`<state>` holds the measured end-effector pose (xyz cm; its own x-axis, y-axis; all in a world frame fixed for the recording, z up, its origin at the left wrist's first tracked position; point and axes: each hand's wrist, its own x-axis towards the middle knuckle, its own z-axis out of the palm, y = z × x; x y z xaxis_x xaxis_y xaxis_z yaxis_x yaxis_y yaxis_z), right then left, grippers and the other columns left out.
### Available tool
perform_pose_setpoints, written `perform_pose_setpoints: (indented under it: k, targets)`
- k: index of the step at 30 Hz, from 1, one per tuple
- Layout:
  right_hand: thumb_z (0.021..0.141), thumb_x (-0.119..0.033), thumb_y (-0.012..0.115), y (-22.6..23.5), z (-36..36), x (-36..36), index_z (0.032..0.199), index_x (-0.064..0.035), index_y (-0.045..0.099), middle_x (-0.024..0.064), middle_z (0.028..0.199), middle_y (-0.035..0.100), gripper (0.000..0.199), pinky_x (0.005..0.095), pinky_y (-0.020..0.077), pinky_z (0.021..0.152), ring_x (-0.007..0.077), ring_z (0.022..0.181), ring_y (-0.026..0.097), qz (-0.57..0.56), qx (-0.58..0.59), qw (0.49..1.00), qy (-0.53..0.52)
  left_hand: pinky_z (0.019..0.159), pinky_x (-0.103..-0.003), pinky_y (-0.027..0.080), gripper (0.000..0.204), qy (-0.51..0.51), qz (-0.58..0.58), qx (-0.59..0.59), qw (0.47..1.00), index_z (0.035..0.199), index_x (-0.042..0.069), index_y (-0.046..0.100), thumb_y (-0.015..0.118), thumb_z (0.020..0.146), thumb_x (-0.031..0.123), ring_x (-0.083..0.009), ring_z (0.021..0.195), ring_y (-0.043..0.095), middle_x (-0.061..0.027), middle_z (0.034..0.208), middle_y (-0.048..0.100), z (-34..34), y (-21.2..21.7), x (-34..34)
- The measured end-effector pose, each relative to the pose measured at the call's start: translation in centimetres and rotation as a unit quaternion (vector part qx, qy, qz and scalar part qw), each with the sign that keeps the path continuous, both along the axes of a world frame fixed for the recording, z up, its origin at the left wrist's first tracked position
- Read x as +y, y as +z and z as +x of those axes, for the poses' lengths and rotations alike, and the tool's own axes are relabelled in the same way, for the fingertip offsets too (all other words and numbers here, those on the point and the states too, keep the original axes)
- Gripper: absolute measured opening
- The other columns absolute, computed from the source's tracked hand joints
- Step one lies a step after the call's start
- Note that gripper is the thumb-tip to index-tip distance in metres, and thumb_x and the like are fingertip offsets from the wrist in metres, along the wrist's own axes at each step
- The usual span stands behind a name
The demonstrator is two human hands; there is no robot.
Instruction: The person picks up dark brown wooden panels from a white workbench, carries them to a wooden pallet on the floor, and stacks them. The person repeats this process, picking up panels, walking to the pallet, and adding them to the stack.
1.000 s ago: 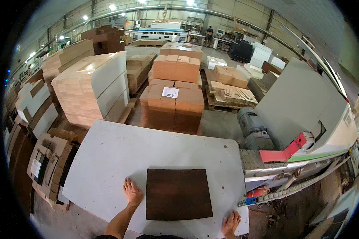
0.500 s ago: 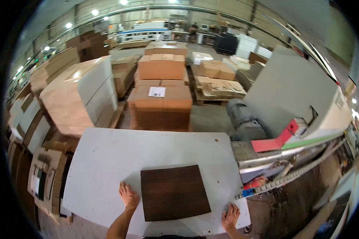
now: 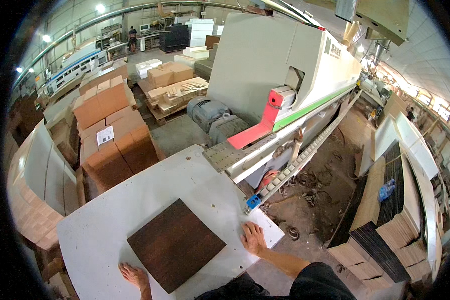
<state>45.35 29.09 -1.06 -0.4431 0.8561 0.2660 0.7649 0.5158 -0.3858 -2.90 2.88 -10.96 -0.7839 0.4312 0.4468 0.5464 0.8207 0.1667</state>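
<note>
A square, dark brown wood-grain panel [image 3: 176,245] lies flat on a white tabletop [image 3: 110,215] right in front of me. My left hand [image 3: 134,276] rests on the tabletop beside the panel's left corner, fingers stretched out, apart from the panel. On the other side, my right hand [image 3: 253,238] lies on the white surface near its right edge, fingers loosely spread and holding nothing. Just beyond the right hand is a small blue block [image 3: 253,201] at the end of a light cable chain [image 3: 290,172].
A large grey machine [image 3: 265,60] with a red bracket [image 3: 255,127] and a motor [image 3: 207,114] adjoins the table's far right edge. Stacked boards [image 3: 400,220] stand on the floor at right. Brown cartons [image 3: 117,145] and wrapped stacks [image 3: 40,175] are at left.
My view has turned to the right, so the machine and the board stacks show more fully. The panel stays on the table, with both hands resting on either side of it.
</note>
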Motion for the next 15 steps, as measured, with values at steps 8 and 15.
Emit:
perform_pose_setpoints:
  k: [8, 15]
  targets:
    - [0.082, -0.016, 0.063, -0.4, -0.4, -0.3, 0.129, -0.0040, 0.050, 0.0165, 0.133, 0.046, 0.050, 0.0522, 0.0344, 0.102, 0.0388, 0.123, 0.042, 0.009, -0.026, 1.000, 0.002, 0.111, -0.053, 0.029, 0.045, -0.039, 0.074, -0.054, 0.995, 0.124, -0.003, 0.048, 0.054, 0.080, 0.002, -0.0421, 0.136, 0.036, -0.0273, 0.141, 0.043, 1.2, 2.5, -0.1]
    - [0.082, -0.018, 0.062, -0.5, -0.8, -0.1, 0.128, -0.0032, 0.049, 0.0182, 0.131, 0.046, 0.050, 0.0544, 0.0343, 0.100, 0.0412, 0.120, 0.043, 0.013, -0.038, 0.999, 0.006, 0.111, -0.055, 0.027, 0.041, -0.020, 0.061, -0.054, 0.996, 0.122, -0.005, 0.048, 0.055, 0.082, 0.002, -0.0426, 0.137, 0.035, -0.0270, 0.141, 0.043, 1.8, 4.3, 0.3]
